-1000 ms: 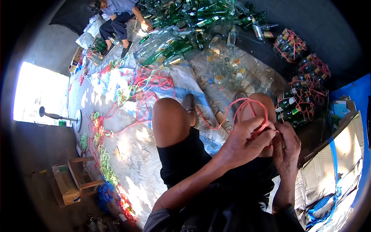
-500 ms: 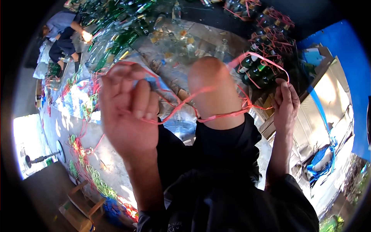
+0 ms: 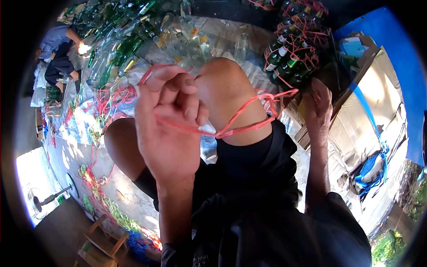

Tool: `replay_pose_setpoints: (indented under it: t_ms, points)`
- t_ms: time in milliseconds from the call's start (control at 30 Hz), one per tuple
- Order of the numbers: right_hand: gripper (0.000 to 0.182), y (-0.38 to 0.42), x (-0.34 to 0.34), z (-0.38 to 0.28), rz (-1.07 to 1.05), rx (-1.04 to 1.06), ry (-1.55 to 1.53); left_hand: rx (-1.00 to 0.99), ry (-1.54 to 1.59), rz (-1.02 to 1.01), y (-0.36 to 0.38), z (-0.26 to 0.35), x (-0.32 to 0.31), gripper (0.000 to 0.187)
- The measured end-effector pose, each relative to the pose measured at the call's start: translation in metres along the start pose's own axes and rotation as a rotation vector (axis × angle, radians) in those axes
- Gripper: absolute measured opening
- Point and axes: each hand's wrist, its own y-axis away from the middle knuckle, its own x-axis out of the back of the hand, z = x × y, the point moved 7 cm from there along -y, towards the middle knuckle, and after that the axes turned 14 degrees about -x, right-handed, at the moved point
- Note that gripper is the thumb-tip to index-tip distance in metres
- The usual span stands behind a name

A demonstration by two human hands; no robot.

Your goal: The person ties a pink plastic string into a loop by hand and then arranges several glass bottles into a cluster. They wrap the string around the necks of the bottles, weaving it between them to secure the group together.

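Observation:
A pink-red plastic twine [image 3: 242, 130] is looped across my raised knee [image 3: 231, 95], with a knotted cluster on the knee's right side. My left hand [image 3: 171, 118] is palm up with curled fingers, and the twine passes round its fingers and across the palm. To the right, my right hand [image 3: 318, 102] has its fingers stretched upward. The twine's pointed end lies just left of those fingers, apparently apart from them.
Green and clear bottles [image 3: 120, 49] are heaped at the back left, near a co-worker [image 3: 60, 49]. Twine-bound bottles [image 3: 293, 55] stand beyond my right hand. Flattened cardboard [image 3: 369, 115] leans at the right. Tangled twine [image 3: 104, 196] and a wooden stool [image 3: 104, 236] are at lower left.
My left hand has moved right, closer to the knee. My right hand has come away from the twine and dropped slightly. The wide loop between the hands has drawn in to the knee.

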Motion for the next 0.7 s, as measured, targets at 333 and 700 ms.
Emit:
replay_pose_setpoints:
  t_ms: [333, 700]
  points:
    - [0.042, 0.056, -0.039, -0.117, -0.575, 0.211, 0.002, 0.0, -0.08, 0.03, -0.008, -0.007, 0.012, 0.049]
    - [0.027, 0.059, -0.043, -0.11, -0.642, 0.317, 0.041, -0.042, -0.073, 0.01, -0.015, 0.011, 0.017, 0.05]
